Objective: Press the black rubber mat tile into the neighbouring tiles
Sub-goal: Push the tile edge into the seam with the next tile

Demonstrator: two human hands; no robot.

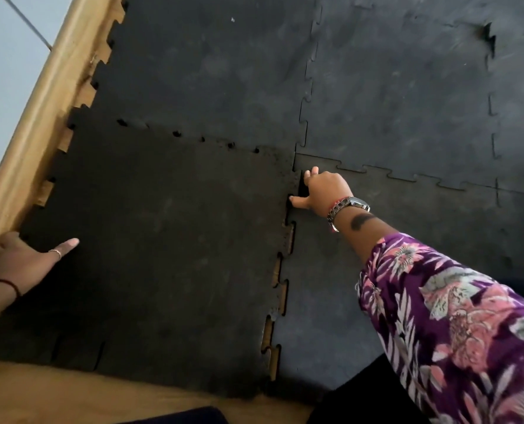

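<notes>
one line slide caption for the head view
Right hand presses the black rubber mat tile at its unseated right seam; left hand steadies its left edge.

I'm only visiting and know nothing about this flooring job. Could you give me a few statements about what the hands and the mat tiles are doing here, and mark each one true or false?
1. The right hand is at the seam on the right edge of the dark tile. True.
2. That seam is fully closed all the way down. False: wood-coloured gaps show between the teeth below the hand.
3. The left hand is lifted clear of the mat. False: it rests at the tile's left edge, one finger stretched onto the tile.
4. A wristwatch is on the right wrist. True.
5. The right sleeve is plain white. False: it is purple with a floral print.
</notes>
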